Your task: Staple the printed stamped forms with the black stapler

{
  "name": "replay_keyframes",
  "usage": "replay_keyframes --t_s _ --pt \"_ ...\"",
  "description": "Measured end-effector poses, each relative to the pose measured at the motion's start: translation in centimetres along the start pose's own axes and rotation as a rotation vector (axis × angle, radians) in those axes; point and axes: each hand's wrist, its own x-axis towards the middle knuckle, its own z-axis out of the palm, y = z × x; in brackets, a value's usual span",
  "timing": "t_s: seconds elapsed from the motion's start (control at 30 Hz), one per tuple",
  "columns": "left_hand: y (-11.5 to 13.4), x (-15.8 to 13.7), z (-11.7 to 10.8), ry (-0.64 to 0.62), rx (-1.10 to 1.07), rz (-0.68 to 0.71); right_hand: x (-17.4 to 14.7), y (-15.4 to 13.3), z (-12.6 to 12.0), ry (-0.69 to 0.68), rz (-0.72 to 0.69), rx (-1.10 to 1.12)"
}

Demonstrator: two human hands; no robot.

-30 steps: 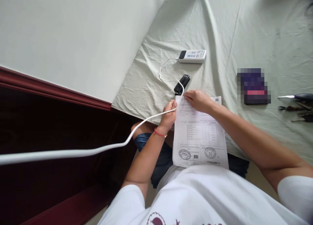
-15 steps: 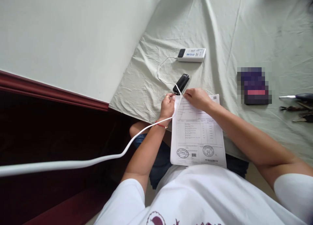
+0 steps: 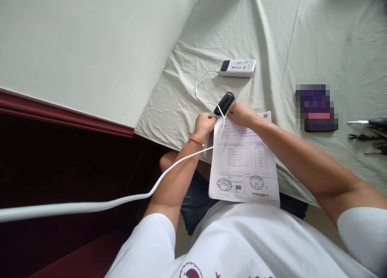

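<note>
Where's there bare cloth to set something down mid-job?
Bare cloth lies between the power bank and the blurred purple item, and beyond that item toward the picture's top edge. It's crowded at the top of the papers, where the left hand, right hand, stapler and cable bunch together; a tool and keys lie at the right edge.

White power bank (image 3: 240, 68), cable (image 3: 127, 198) attached; blurred dark item (image 3: 317, 107); probably keys (image 3: 375, 148) at right

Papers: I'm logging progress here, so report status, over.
Left hand pinching top-left corner of papers. Right hand at their top edge, grip unclear. Black stapler just beyond. White cable crosses view over papers' left side.
</note>
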Motion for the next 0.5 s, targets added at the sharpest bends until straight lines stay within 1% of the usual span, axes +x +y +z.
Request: replay_keyframes --t_s 0.07,0.13,0.3,0.37,0.43,0.5 --pt "0.1 -0.2 -0.3 -0.014 0.005 -0.026 0.2 0.0 -0.1 0.01 0.025 0.027" --pt "0.0 -0.5 -0.5 -0.042 -0.038 -0.049 0.3 0.0 -0.3 0.019 0.04 0.047" --pt "-0.3 -0.4 -0.2 -0.062 -0.141 -0.09 0.0 0.1 -0.2 0.03 0.047 0.046" --pt "-0.4 -0.2 0.0 -0.058 -0.165 -0.082 -0.3 0.3 0.1 0.095 -0.005 0.037" --pt "-0.6 0.0 0.2 -0.043 -0.164 -0.061 -0.8 0.4 0.8 0.224 -0.101 0.019" --pt "-0.7 0.0 0.3 -0.026 -0.138 -0.02 -1.3 0.5 1.5 0.348 -0.226 0.008"
